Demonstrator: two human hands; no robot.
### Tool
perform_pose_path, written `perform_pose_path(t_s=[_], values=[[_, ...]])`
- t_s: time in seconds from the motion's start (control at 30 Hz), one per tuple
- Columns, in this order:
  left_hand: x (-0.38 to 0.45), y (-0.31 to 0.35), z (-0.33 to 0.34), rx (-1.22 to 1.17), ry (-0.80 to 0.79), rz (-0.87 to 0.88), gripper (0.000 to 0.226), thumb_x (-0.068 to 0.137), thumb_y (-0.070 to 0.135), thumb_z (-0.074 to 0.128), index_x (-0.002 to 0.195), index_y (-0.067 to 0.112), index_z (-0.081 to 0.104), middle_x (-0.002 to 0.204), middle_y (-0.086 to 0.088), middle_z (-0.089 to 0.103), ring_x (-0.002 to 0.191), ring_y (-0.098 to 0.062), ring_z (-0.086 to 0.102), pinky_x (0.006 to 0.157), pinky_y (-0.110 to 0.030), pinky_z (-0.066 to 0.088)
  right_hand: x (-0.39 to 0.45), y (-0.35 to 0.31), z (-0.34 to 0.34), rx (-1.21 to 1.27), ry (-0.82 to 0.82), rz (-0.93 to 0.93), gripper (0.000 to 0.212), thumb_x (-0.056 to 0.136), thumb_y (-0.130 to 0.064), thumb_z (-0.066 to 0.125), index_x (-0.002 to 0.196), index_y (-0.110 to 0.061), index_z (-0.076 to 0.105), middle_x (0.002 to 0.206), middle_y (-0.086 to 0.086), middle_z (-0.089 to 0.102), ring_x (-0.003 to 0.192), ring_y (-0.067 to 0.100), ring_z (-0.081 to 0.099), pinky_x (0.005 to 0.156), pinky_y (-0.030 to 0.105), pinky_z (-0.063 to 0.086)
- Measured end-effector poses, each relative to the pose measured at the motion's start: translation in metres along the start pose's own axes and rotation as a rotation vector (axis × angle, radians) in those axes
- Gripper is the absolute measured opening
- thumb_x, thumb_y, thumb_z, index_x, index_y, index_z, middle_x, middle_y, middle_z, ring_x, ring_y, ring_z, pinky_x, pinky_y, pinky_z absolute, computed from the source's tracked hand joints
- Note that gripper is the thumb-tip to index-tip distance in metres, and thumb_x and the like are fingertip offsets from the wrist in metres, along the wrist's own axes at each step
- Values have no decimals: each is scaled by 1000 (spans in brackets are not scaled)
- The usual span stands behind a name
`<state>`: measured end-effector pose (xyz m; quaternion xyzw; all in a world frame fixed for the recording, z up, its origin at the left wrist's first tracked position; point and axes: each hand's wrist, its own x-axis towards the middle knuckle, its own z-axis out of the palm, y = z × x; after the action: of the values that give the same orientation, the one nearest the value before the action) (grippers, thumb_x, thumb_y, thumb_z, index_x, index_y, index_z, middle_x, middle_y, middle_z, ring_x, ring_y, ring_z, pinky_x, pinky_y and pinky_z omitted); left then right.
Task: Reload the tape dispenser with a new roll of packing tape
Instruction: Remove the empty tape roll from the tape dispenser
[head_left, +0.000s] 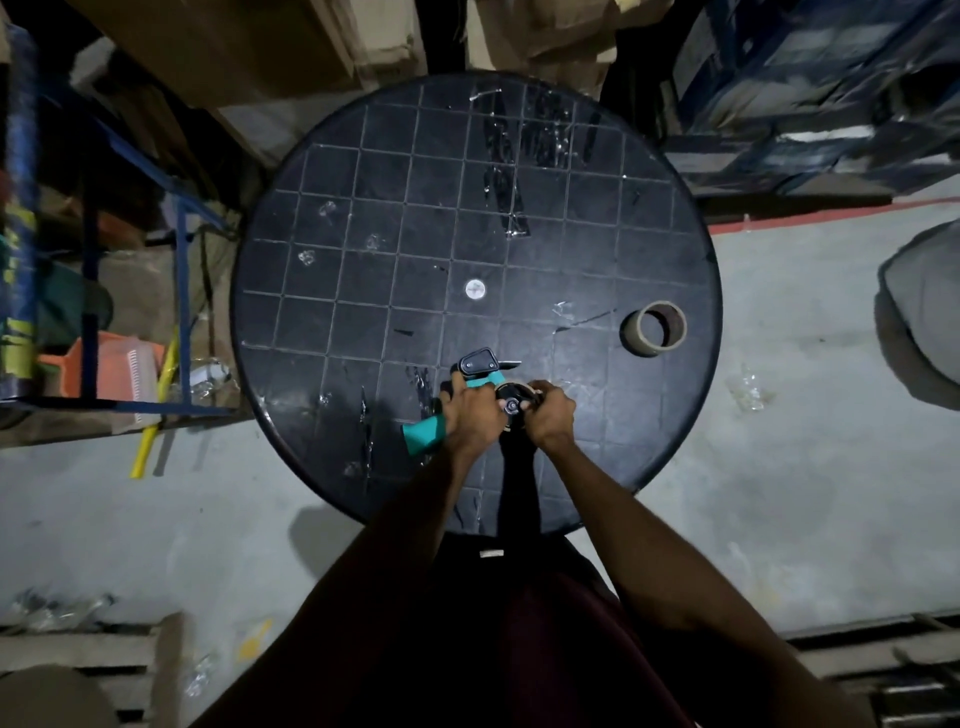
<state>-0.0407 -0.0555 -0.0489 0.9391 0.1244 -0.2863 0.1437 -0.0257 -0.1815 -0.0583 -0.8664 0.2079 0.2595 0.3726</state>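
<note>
A tape dispenser (480, 364) with a teal handle and black head lies near the front edge of the round black table (363, 234). My left hand (467, 410) grips its teal handle. Just to the right, my right hand (553, 415) closes around the dispenser's round spool hub (511, 402); whether a tape roll sits on the hub is hidden by my fingers. A brown cardboard tape core (655, 328) stands alone on the table's right side, well away from both hands.
Strips and scraps of clear tape (511, 156) stick to the tabletop. Cardboard boxes (234, 47) stand behind the table, a blue metal rack (104, 260) on the left, wrapped pallets (805, 78) at the back right. Concrete floor (779, 441) surrounds the table.
</note>
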Motion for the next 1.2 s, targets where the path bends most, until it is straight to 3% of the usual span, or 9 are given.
perform_pose_path(t_s=[0.17,0.33,0.47,0.57,0.67,0.9,1.07,1.13,1.2], values=[[0,-6,-3,-167,3,5,31,91,39,59,116,23,69,108,-10,66,124,-31,39,105,-46,34,1,-5,0,-25,-43,10,29,84,-4,64,112,-7,73,111,19,74,109,36,67,96,34,51],[-17,-36,4,-367,224,-27,57,76,26,68,131,23,54,124,-1,61,122,-26,42,100,-44,40,8,-5,-2,-30,-129,40,31,83,-8,67,114,-5,72,114,20,74,110,36,67,99,37,53],[-24,-61,1,-91,-8,-153,90,65,44,74,140,10,38,133,-15,45,125,-35,42,104,-45,36,13,3,-4,13,-180,61,26,88,-12,71,113,-4,71,113,17,73,108,34,68,99,44,54],[-23,-69,-7,-45,-183,-142,63,72,40,71,125,11,54,131,-18,55,123,-37,52,105,-50,43,8,3,-2,38,-174,47,24,86,-11,73,110,-6,69,109,15,73,106,33,69,98,47,55],[-26,-72,-15,-193,-135,-98,28,60,34,54,82,17,58,94,-14,71,94,-36,68,85,-44,58,-7,-6,-10,83,-152,-13,28,85,-12,77,111,-8,68,105,9,73,103,30,69,96,42,56],[-59,-54,-49,-564,138,-112,22,70,32,64,88,20,65,82,-1,72,78,-24,68,73,-36,57,-80,-47,-58,218,-20,-455,58,90,-38,77,142,-28,55,117,1,50,100,4,62,81,8,51],[-73,-29,-85,-924,239,-54,24,76,4,75,87,23,67,84,3,72,77,-14,69,63,-29,57,-146,-72,-84,179,131,-827,72,93,-27,75,156,-24,40,115,1,44,106,11,55,92,16,50],[-74,-23,-95,-975,319,13,30,69,-2,75,82,25,67,81,-2,74,75,-16,71,67,-40,63,-162,-80,-91,174,210,-892,69,93,-23,75,154,-20,44,119,3,44,107,15,54,92,21,52],[-80,-14,-106,-1015,394,65,25,67,-2,73,72,21,66,73,-4,71,64,-12,64,59,-31,57,-174,-90,-101,224,289,-929,58,92,-19,76,146,-17,54,123,5,45,109,21,56,91,32,54]])
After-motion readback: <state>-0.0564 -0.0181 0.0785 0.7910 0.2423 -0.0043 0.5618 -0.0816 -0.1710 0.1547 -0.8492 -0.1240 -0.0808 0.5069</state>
